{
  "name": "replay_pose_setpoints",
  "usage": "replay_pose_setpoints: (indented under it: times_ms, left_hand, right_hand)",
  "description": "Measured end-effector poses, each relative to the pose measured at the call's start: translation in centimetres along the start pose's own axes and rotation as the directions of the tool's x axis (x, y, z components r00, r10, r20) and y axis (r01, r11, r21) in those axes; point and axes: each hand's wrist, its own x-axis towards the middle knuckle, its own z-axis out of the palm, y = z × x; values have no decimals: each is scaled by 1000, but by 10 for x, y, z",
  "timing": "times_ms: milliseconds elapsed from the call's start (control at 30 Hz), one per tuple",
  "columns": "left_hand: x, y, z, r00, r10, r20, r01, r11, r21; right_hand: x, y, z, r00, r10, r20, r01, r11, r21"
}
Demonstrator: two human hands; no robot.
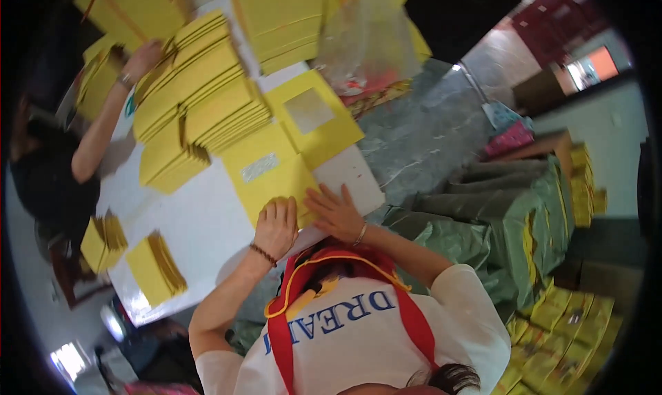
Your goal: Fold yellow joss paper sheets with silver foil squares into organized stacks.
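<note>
A yellow paper sheet [241,195] with a silvery, clear-looking rectangular patch [258,167] lies at the table's near edge. My left hand [277,222] rests on its near part, fingers curled and pressed together; what they hold, if anything, is hidden. Beside it, my right hand [334,212] lies flat at the sheet's right edge, fingers spread and holding nothing. Just beyond is another flat yellow sheet [341,129] with a larger greyish window [309,111]. Stacks of folded yellow paper [227,112] stand close behind on the left.
Across the white table [200,229], a co-worker's hand [143,60] reaches among yellow stacks. Smaller yellow stacks [157,269] lie at the left. A clear plastic bag [365,43] stands at the back. Green sacks [510,222] and yellow packages [562,333] are on the right.
</note>
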Motion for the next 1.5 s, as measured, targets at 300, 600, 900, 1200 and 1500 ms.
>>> replay_pose_setpoints:
  times_ms: [300, 600, 900, 1200, 1500]
  left_hand:
    - [13, -22, 20, 996, 79, -43, -74, 991, 110]
    - [4, -93, -93, 921, -70, -384, -17, 976, -219]
    - [-46, -274, -85, 823, -255, -507, 310, 951, 26]
    - [-37, -292, -30, 909, -340, -240, 368, 926, 85]
    - [-36, -303, -8, 957, -276, -87, 278, 960, 19]
  right_hand:
    - [1, -2, 23, 900, 127, -416, -10, 962, 273]
    - [1, -8, 28, 851, 168, -498, -38, 965, 260]
    - [8, -17, 33, 859, 195, -473, -166, 981, 104]
    - [12, -6, 34, 856, 135, -498, -146, 989, 18]
    - [13, -14, 31, 857, 163, -490, -181, 983, 10]
